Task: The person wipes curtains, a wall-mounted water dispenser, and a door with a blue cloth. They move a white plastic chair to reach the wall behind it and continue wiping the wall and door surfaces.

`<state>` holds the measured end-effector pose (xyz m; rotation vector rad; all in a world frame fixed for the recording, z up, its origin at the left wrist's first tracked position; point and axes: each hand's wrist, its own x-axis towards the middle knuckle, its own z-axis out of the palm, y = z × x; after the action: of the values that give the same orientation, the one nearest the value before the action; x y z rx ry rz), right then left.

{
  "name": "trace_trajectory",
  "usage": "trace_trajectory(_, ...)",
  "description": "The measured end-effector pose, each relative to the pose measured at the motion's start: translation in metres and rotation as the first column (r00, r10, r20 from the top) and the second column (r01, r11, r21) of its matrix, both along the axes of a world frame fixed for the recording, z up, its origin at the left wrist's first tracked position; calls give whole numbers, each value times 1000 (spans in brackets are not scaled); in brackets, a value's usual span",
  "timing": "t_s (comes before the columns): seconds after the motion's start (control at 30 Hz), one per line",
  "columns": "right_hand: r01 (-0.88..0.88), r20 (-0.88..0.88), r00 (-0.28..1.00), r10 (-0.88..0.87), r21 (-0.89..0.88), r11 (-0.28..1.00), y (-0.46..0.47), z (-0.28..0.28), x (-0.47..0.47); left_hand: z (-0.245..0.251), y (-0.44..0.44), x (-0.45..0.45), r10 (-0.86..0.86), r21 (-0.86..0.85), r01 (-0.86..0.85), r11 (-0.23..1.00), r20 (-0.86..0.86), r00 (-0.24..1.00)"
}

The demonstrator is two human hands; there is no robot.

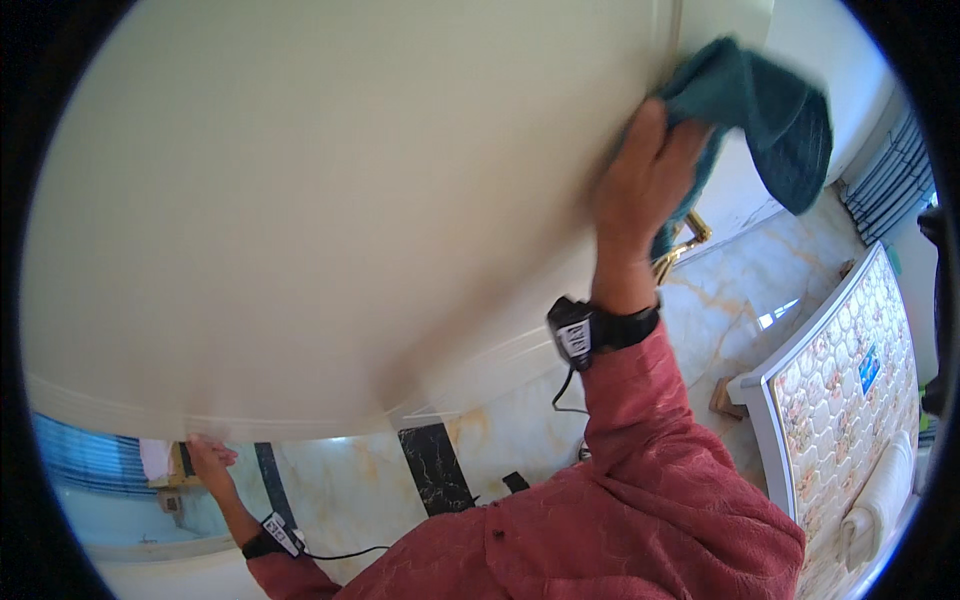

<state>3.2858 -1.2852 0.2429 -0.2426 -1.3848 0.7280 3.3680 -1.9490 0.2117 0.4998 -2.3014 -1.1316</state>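
A large cream-coloured door panel (322, 225) fills the upper left of the view. My right hand (649, 165) holds a dark green cloth (780, 105) against the panel near its edge, and part of the cloth hangs loose to the right. Below that hand, a gold door handle (694, 229) shows, partly hidden by the cloth and wrist. At the lower left, my left hand (211, 456) touches the panel's lower edge in the view with its fingers; whether it grips the edge is unclear.
A bed with a floral mattress (832, 382) and a rolled white cloth (877, 502) stands at the right, by striped curtains (892, 180). The floor is marble-patterned (720, 300), with a black strip (435, 465). More curtains (90, 454) hang at the far left.
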Motion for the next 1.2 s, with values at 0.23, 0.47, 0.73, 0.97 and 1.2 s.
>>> trace_trajectory(0.23,-213,435,870,231,-91,973,-68,-152,30,-1,13,-1,17,-36,-19,999,-50,999)
trace_trajectory(0.47,-296,-190,893,408,-931,212,-30,-382,1,-2,15,-5,-56,-46,56,997,9,998)
trace_trajectory(0.73,31,747,470,470,-546,837,-63,-312,9,0,27,-2,-77,-97,82,992,59,995)
trace_trajectory(0.97,-35,249,968,21,55,998,-85,-108,18,3,36,2,-148,-150,156,976,64,987)
trace_trajectory(1.2,36,392,913,-111,194,980,-15,-144,23,-2,29,-3,-137,-96,143,985,66,988)
